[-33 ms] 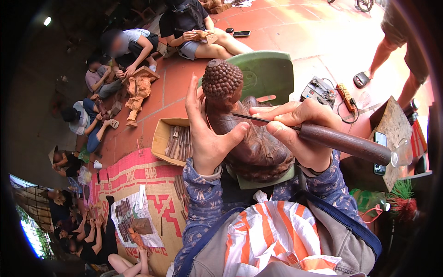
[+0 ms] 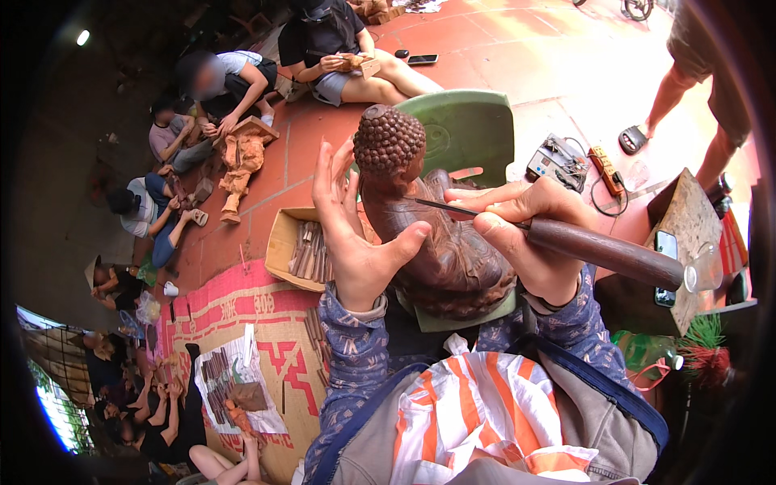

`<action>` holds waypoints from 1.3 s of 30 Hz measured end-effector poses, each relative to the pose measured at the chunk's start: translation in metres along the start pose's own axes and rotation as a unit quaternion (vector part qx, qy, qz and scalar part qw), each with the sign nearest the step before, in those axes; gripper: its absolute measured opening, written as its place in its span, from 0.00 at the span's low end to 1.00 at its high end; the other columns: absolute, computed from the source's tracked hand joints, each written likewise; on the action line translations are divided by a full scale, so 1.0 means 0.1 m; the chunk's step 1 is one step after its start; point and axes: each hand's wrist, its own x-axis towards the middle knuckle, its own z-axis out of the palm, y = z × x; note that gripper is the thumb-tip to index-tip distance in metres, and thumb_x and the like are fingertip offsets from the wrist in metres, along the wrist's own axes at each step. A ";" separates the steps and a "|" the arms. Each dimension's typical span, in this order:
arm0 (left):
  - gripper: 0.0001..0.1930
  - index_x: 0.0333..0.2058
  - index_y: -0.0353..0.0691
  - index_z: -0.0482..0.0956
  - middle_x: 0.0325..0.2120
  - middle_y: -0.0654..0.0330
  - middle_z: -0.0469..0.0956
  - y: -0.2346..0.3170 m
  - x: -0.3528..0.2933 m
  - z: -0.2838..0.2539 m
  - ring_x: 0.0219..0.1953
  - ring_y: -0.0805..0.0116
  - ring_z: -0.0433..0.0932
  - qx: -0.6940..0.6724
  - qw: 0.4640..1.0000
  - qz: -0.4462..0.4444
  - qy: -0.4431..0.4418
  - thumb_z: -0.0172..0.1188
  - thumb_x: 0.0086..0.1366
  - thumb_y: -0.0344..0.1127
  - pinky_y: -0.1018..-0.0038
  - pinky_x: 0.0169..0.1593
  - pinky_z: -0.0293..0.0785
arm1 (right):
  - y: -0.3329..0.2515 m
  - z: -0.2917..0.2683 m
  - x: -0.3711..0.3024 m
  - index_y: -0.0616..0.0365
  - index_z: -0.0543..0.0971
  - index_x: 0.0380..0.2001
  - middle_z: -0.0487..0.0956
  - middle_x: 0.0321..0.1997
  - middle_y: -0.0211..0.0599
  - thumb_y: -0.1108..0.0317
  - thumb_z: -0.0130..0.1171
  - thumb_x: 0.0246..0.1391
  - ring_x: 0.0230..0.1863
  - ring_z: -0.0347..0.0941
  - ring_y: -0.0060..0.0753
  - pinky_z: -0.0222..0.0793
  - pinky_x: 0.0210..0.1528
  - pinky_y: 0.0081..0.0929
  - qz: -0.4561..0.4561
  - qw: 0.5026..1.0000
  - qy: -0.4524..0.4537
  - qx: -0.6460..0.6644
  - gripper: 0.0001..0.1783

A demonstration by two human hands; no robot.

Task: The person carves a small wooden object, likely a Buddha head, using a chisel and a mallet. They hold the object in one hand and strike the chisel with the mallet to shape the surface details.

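Note:
A dark brown carved wooden Buddha statue (image 2: 440, 234) with a knobbed head stands upright before my lap, on a pale green surface. My right hand (image 2: 543, 228) grips a carving chisel (image 2: 606, 250); its thick dark wooden handle juts out to the right. The chisel's thin metal blade reaches left to the figure's shoulder, just under the neck. On the statue's left side, my left hand (image 2: 361, 242) is open with fingers spread and thumb pointing toward the figure. Whether its palm touches the wood cannot be made out.
A cardboard box of chisels (image 2: 301, 252) sits to the left, beside a red-patterned mat (image 2: 267, 315) bearing more tools. Behind the statue is a green plastic chair (image 2: 477, 121). A power strip (image 2: 606, 170) lies at right, near a wooden board (image 2: 687, 234). Several people carve nearby.
My left hand has shifted slightly left, its fingers drawing away from the statue. My right hand and the chisel have moved a touch to the right.

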 end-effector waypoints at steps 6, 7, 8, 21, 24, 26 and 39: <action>0.16 0.37 0.56 0.81 0.48 0.62 0.66 0.21 -0.26 -0.19 0.55 0.57 0.65 0.294 0.933 0.207 0.035 0.72 0.48 0.46 0.50 0.62 0.61 | -0.06 0.09 -0.18 0.65 0.76 0.23 0.82 0.32 0.49 0.79 0.65 0.47 0.33 0.81 0.34 0.76 0.37 0.26 0.083 0.995 -0.033 0.050 0.06; 0.08 0.29 0.59 0.82 0.43 0.67 0.67 0.22 -0.25 -0.15 0.52 0.61 0.67 0.291 0.930 0.214 0.067 0.69 0.50 0.47 0.52 0.61 0.63 | -0.03 0.12 -0.21 0.65 0.76 0.25 0.82 0.32 0.49 0.79 0.65 0.48 0.34 0.81 0.32 0.76 0.37 0.25 0.070 0.995 -0.023 0.061 0.06; 0.08 0.30 0.59 0.82 0.42 0.67 0.67 0.24 -0.25 -0.15 0.51 0.62 0.67 0.304 0.928 0.206 0.064 0.69 0.50 0.47 0.53 0.61 0.64 | -0.04 0.15 -0.22 0.65 0.74 0.26 0.82 0.33 0.52 0.79 0.63 0.49 0.34 0.81 0.34 0.76 0.38 0.27 0.099 0.992 -0.007 0.082 0.06; 0.29 0.44 0.50 0.74 0.46 0.60 0.68 0.05 0.10 -0.22 0.54 0.62 0.68 0.188 0.961 0.197 0.041 0.70 0.45 0.55 0.54 0.63 0.59 | -0.07 -0.01 -0.22 0.69 0.77 0.45 0.72 0.54 0.66 0.58 0.59 0.56 0.53 0.74 0.52 0.70 0.54 0.36 0.062 0.978 -0.105 0.169 0.23; 0.52 0.58 0.42 0.61 0.55 0.53 0.64 0.03 0.30 -0.04 0.59 0.57 0.64 -0.040 0.997 0.048 0.055 0.72 0.36 0.62 0.56 0.64 0.57 | 0.03 0.04 -0.24 0.67 0.77 0.41 0.66 0.58 0.73 0.52 0.61 0.54 0.58 0.68 0.65 0.64 0.58 0.48 -0.061 0.993 -0.090 0.039 0.24; 0.66 0.64 0.35 0.48 0.59 0.48 0.60 -0.04 0.43 -0.02 0.62 0.54 0.62 -0.093 0.995 -0.031 -0.003 0.71 0.31 0.66 0.60 0.65 0.57 | 0.17 0.09 -0.15 0.66 0.76 0.36 0.63 0.60 0.74 0.55 0.62 0.53 0.63 0.61 0.69 0.56 0.63 0.53 -0.132 0.984 -0.111 -0.038 0.22; 0.50 0.58 0.36 0.62 0.46 0.54 0.73 -0.09 0.51 0.06 0.46 0.71 0.73 -0.146 0.974 -0.118 -0.124 0.73 0.41 0.59 0.74 0.51 0.70 | 0.43 0.12 -0.08 0.67 0.73 0.25 0.61 0.59 0.78 0.66 0.69 0.38 0.63 0.59 0.71 0.55 0.63 0.59 -0.187 0.951 -0.180 -0.169 0.17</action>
